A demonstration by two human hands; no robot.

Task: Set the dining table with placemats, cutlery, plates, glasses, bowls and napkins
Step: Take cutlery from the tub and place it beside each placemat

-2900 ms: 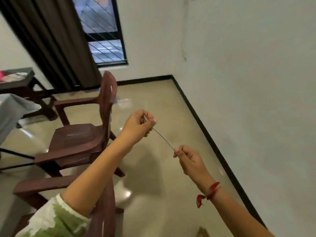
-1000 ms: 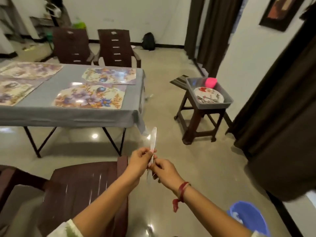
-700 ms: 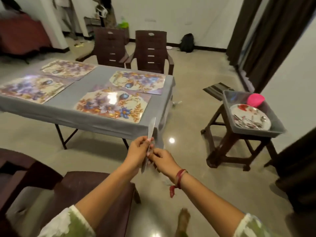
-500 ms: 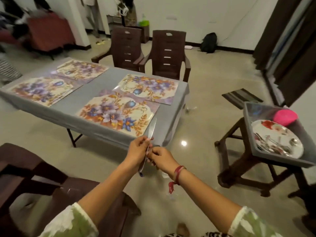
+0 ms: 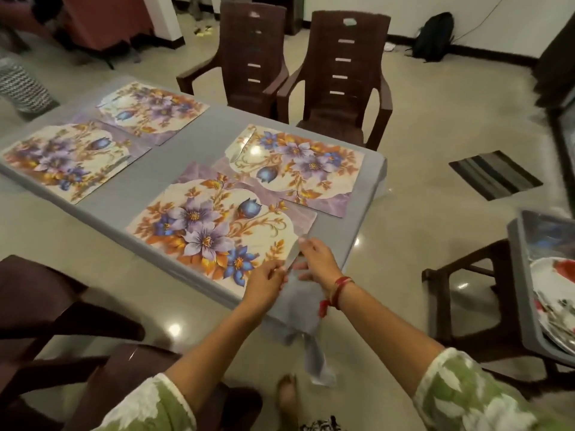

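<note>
Four placemats [image 5: 77, 157] are laid on the tabletop [image 5: 193, 150]. A knife [image 5: 293, 256] is pinched in the grip of left hand [image 5: 267, 279] and right hand [image 5: 317, 259] at the near right corner, beside the nearest placemat [image 5: 211, 228]. In a tub [image 5: 517, 275] aside, plates [image 5: 553, 275] are kept; most is judged undone.

Four placemats [image 5: 217, 231] on table [image 5: 193, 157]

left grip [image 5: 268, 282], right grip [image 5: 318, 260]: both pinch knife [image 5: 292, 256] | knife over table [image 5: 339, 234] corner | beside nearest placemat [image 5: 217, 228]
</note>
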